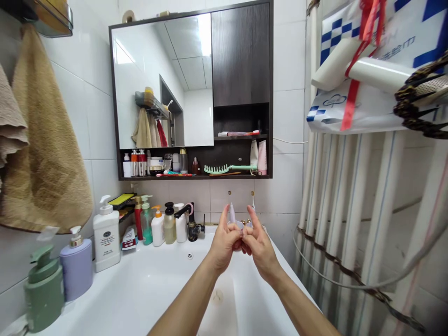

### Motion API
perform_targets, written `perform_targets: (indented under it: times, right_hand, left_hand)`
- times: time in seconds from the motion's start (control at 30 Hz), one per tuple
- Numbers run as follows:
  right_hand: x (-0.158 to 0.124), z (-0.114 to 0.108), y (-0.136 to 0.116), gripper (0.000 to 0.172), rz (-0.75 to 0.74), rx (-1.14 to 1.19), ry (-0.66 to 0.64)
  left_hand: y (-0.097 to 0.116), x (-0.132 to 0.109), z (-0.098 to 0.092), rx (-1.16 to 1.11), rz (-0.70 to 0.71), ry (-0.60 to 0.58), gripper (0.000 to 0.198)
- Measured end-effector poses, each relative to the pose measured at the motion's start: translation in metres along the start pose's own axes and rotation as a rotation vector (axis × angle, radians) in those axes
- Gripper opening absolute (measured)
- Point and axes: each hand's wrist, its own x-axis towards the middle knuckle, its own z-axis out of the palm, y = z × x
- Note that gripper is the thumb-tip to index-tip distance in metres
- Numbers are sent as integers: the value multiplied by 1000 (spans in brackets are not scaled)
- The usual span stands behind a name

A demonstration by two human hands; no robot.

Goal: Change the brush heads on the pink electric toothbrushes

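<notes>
My left hand (pixel 224 243) and my right hand (pixel 258 243) are raised over the white sink basin (pixel 157 289), touching each other at the thumbs and curled fingers. Each index finger points up, apart from the other. The remaining fingers are folded inward, and no object shows in them. Behind the hands, a light purple pointed item (pixel 232 213) and a slim white one (pixel 253 202) stand at the basin's back edge. To the left of my hands is the black faucet (pixel 192 224).
Pump bottles line the left rim, among them a purple one (pixel 77 268) and a green one (pixel 44 291). A mirror cabinet (pixel 242 58) hangs above, with a green brush (pixel 217 169) on its shelf. White radiator pipes (pixel 350 200) and a wrapped package (pixel 367 105) are at the right.
</notes>
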Motion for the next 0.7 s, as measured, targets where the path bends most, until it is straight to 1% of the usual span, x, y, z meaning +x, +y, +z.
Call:
perform_targets:
  times: [0.07, 0.1, 0.13, 0.17, 0.2, 0.23, 0.27, 0.3, 0.37, 0.43, 0.47, 0.5, 0.6, 0.63, 0.7]
  right_hand:
    - [-1, -2, 5, 60, 4, 11, 33]
    - [0, -3, 7, 54, 9, 21, 58]
    - [1, -4, 9, 43, 12, 33, 92]
    - [3, -5, 11, 29, 16, 39, 128]
    - [4, -5, 13, 21, 21, 38, 160]
    - [5, -6, 16, 26, 33, 26, 179]
    - [6, -5, 20, 35, 56, 6, 184]
    - [6, -5, 24, 41, 84, -18, 180]
    - [4, -2, 35, 45, 153, -65, 144]
    - [3, -2, 46, 45, 201, -124, 114]
    - [4, -3, 52, 45, 211, -185, 109]
    - [7, -6, 57, 45, 207, -303, 110]
    - [27, -26, 72, 45, 142, -830, 176]
    - [36, -36, 77, 43, 122, -965, 217]
    - [54, -59, 87, 29, 113, -1086, 297]
  left_hand:
    - [-3, 0, -4, -38, -9, 44, 66]
    - [-4, 0, -5, -63, -22, 74, 56]
    - [-4, 1, -7, -86, -37, 104, 42]
    - [-4, 2, -9, -109, -59, 124, 33]
    - [-5, 3, -10, -130, -88, 130, 36]
    - [-5, 4, -12, -145, -124, 123, 45]
    - [-6, 4, -14, -155, -164, 106, 51]
    - [-7, 5, -15, -162, -205, 91, 54]
    - [-11, 5, -19, -154, -267, 71, 58]
    - [-17, 6, -22, -119, -295, 71, 59]
    - [-21, 6, -24, -98, -306, 79, 59]
    - [-25, 6, -26, -76, -319, 93, 59]
    - [-44, 0, -38, -8, -402, 181, 58]
    - [-53, -4, -44, 9, -444, 218, 58]
    - [-74, -16, -58, 28, -538, 287, 55]
